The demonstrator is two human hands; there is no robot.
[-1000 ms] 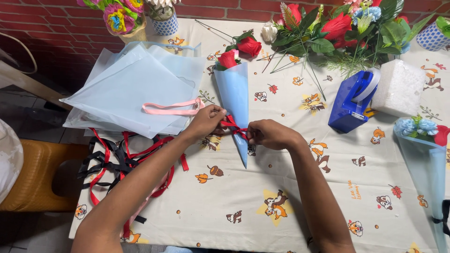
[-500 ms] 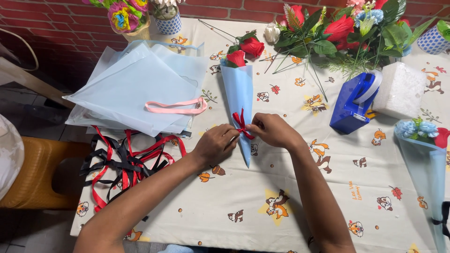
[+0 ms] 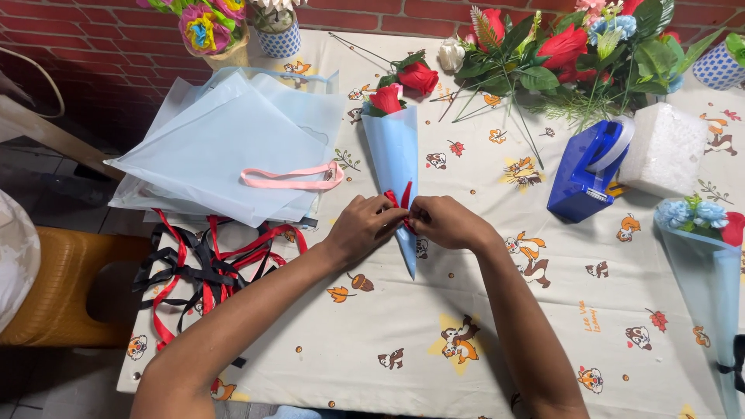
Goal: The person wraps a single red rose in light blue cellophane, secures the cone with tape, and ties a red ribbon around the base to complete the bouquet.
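Cartoon-printed tablecloth beside brick wall; both hands pinch red ribbon on blue cone

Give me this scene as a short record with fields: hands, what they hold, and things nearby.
left hand: fingers pinch the red ribbon
right hand: fingers pinch the same ribbon
cone: light blue paper cone with red roses, lying on the table
left of cone: blue paper sheets, red and black ribbons
right of cone: blue tape dispenser
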